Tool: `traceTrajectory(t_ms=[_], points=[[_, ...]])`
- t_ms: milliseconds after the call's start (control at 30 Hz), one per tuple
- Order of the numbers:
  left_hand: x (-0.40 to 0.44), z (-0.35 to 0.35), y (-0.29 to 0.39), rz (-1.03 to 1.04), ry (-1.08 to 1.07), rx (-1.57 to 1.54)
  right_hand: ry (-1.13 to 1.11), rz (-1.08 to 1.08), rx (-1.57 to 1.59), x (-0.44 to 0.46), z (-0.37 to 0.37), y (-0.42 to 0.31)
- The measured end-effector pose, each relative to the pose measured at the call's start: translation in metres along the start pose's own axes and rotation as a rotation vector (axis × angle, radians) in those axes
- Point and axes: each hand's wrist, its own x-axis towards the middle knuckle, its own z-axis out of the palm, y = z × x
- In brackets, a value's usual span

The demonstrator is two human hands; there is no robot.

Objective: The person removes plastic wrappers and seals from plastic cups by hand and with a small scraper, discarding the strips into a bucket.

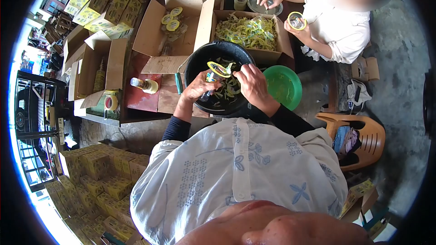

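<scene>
My left hand (198, 87) is wrapped round a clear plastic cup with a yellow rim (219, 69), tilted over a black bucket (251, 59). My right hand (254, 86) is closed in a pinch beside the rim. A yellowish, partly see-through strip (230, 67) stands at the rim near its fingertips; whether they grip it, I cannot tell. Loose yellow-green strips (232, 90) lie inside the bucket below both hands.
A carton of yellow-green strips (247, 31) and an open carton with several yellow-lidded cups (172, 20) stand behind. A green basin (290, 88) is at right, a bottle (145, 85) at left. Across the table, a co-worker (338, 27) holds another yellow-rimmed cup (297, 21).
</scene>
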Motion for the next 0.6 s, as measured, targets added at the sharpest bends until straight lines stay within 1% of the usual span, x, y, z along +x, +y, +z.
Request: traceTrajectory(t_ms=[33, 67, 100, 133, 167, 200, 267, 300, 333, 367, 400, 433, 467, 533, 600], points=[[-0.001, -0.003, -0.001, -0.027, -0.072, -0.154, -0.002, -0.011, -0.023, -0.001, 0.0, -0.002], [0.0, -0.007, -0.007, -0.029, -0.073, -0.155, -0.003, -0.023, -0.047, -0.002, 0.0, -0.003], [0.002, -0.013, -0.019, -0.044, -0.113, -0.173, -0.02, 0.073, 0.04, -0.003, 0.001, -0.002], [0.003, -0.01, -0.013, -0.056, -0.153, -0.19, -0.021, 0.072, 0.04, -0.004, 0.004, 0.001], [0.0, -0.004, -0.008, -0.047, -0.108, -0.208, -0.019, 0.207, 0.186, -0.004, 0.007, 0.005], [-0.002, 0.002, -0.002, -0.047, -0.107, -0.208, -0.018, 0.343, 0.332, -0.004, 0.011, 0.01], [-0.004, 0.017, 0.014, 0.09, -0.02, -0.229, -0.06, 0.471, 0.472, 0.001, 0.013, 0.02], [0.003, 0.02, 0.009, 0.138, 0.096, -0.018, -0.084, 0.439, 0.428, 0.0, 0.01, 0.023], [0.003, 0.019, 0.011, 0.141, 0.098, -0.019, -0.11, 0.407, 0.385, 0.001, 0.005, 0.024], [0.001, 0.017, 0.014, 0.176, 0.113, 0.212, -0.112, 0.402, 0.383, 0.0, 0.002, 0.023], [0.0, 0.015, 0.016, 0.211, 0.129, 0.443, -0.099, 0.33, 0.315, 0.0, 0.0, 0.022], [0.002, 0.014, 0.011, 0.251, 0.145, 0.345, -0.088, 0.26, 0.25, 0.0, -0.002, 0.021], [0.003, 0.011, 0.007, 0.254, 0.149, 0.343, -0.09, 0.255, 0.25, -0.001, -0.005, 0.019], [0.002, 0.01, 0.002, 0.288, 0.2, 0.461, -0.078, 0.154, 0.182, -0.002, -0.009, 0.015], [0.003, 0.018, 0.001, 0.276, 0.237, 0.435, -0.081, 0.113, 0.138, -0.002, -0.011, 0.013]])
